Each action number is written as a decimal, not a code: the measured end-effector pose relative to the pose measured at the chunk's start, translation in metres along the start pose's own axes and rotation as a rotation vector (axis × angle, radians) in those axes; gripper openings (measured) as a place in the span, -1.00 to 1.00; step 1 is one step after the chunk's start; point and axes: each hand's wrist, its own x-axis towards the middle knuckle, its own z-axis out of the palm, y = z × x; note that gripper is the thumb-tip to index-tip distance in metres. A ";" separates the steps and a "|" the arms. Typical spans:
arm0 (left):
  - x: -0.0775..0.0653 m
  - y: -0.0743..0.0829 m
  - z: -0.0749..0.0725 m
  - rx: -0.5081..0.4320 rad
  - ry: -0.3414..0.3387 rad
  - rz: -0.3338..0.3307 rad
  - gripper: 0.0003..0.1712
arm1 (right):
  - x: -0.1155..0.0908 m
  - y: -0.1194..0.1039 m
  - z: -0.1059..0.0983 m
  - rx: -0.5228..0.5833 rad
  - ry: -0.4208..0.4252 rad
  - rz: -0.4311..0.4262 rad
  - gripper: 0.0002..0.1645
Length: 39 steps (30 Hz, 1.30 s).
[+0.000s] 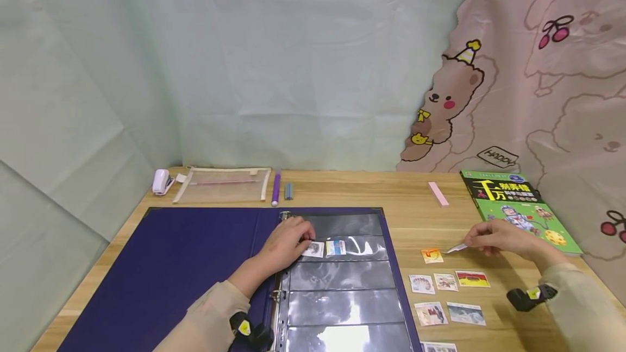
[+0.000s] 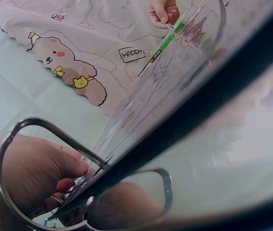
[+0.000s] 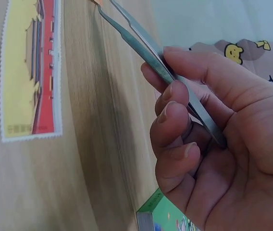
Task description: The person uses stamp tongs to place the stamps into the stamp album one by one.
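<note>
My right hand (image 1: 496, 237) holds metal tweezers (image 3: 146, 53) between thumb and fingers. Their tips point left and reach the edge of an orange-and-yellow stamp (image 1: 432, 256) on the table; in the right wrist view the two tips stand slightly apart. My left hand (image 1: 288, 238) rests on the black pocket page (image 1: 342, 276) of a dark blue ring-binder album (image 1: 195, 276), fingers bent loosely. Beside its thumb a greyish stamp (image 1: 314, 249) lies in the second row, with a blue-and-yellow stamp (image 1: 336, 247) right of it. The left fingertips are partly hidden by metal rings (image 2: 28, 122).
Several loose stamps lie right of the album, among them a red-and-yellow one (image 1: 473, 279). A green book (image 1: 525, 213) is at the back right, with a pink strip (image 1: 438, 194) nearby. Behind the album are a mesh pouch (image 1: 225, 184), purple pen (image 1: 276, 188) and stapler (image 1: 161, 182).
</note>
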 end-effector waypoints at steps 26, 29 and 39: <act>0.000 0.002 -0.001 0.003 0.005 0.011 -0.87 | 0.002 -0.002 0.008 -0.010 0.084 -0.093 -0.76; 0.001 0.001 0.000 0.001 0.001 0.005 -0.87 | 0.001 -0.001 0.009 -0.006 0.103 -0.107 -0.77; 0.000 0.000 0.000 0.007 0.003 0.005 -0.87 | -0.007 -0.005 0.007 0.031 0.172 -0.158 -0.79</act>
